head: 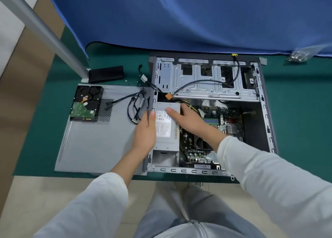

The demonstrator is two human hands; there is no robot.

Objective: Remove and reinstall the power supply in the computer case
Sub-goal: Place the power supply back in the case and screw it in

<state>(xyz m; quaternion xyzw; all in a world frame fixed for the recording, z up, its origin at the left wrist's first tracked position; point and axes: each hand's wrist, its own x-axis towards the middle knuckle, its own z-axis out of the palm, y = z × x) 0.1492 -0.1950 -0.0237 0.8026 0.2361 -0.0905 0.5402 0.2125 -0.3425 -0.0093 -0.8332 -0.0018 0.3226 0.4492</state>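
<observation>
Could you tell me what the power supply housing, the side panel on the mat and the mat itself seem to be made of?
Power supply: probably sheet steel, dull grey with folded edges and a printed paper label. Side panel: likewise thin sheet metal, matte grey, with a punched vent grid. Mat: looks like soft green rubber or felt, non-glossy; the picture leaves that open.

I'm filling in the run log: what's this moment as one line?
stage: power supply in computer case | left hand: grips case wall | right hand: on supply top | side panel, hard drive: left of case
</observation>
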